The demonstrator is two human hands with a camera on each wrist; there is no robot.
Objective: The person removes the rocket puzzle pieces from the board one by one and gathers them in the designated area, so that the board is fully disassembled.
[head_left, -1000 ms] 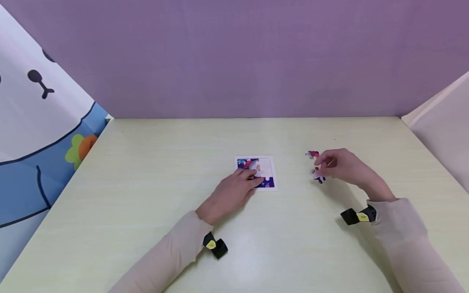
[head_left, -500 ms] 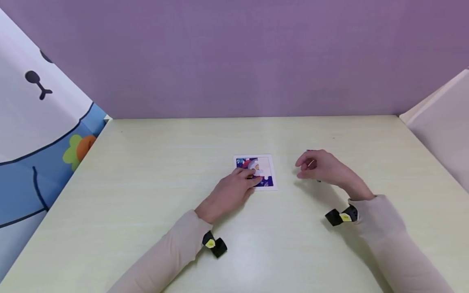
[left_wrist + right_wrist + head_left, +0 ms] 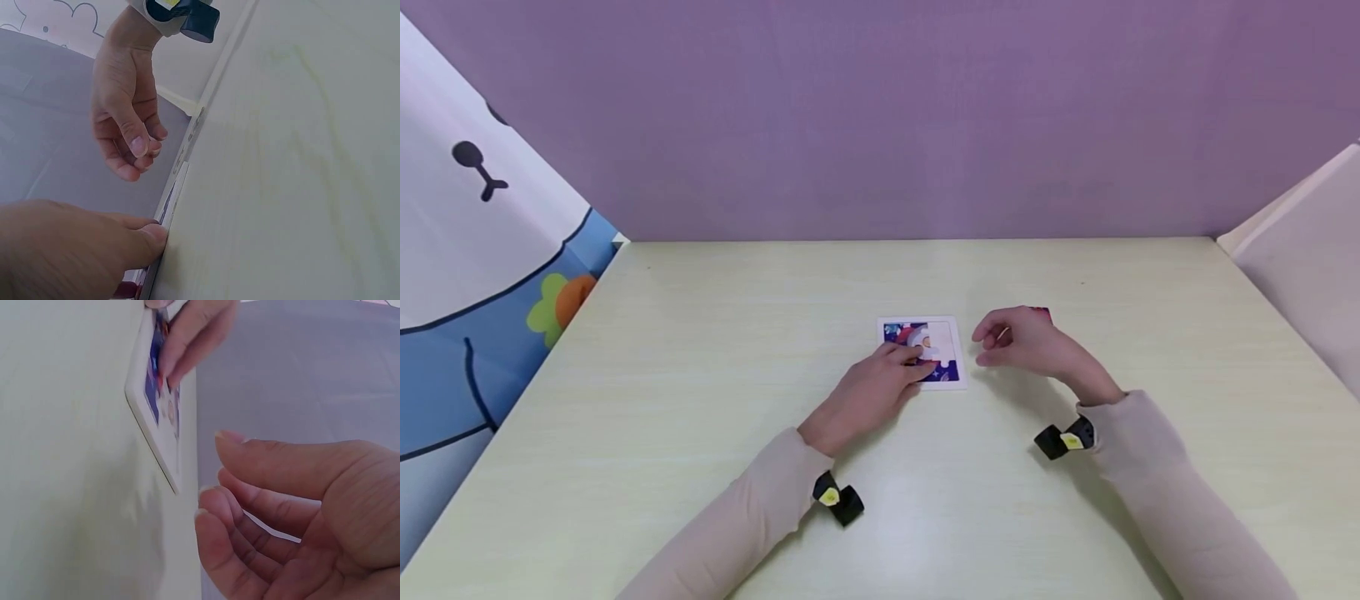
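Left hand (image 3: 872, 390): fingers laid flat and relaxed on the puzzle board (image 3: 922, 352), pressing its near-left part.
Right hand (image 3: 1026, 343): raised just right of the board, fingers loosely curled — whether it pinches a piece cannot be told.
Puzzle board: a small white-framed square at mid-table, partly filled with blue and red picture pieces.
Loose piece (image 3: 1042, 314): red, lying on the table (image 3: 700, 375) — just behind the right hand.

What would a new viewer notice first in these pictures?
The small puzzle board at the table's middle, with the left hand resting on its near edge. Just to its right the right hand hovers, fingers loosely curled, and a red puzzle piece peeks out behind it.
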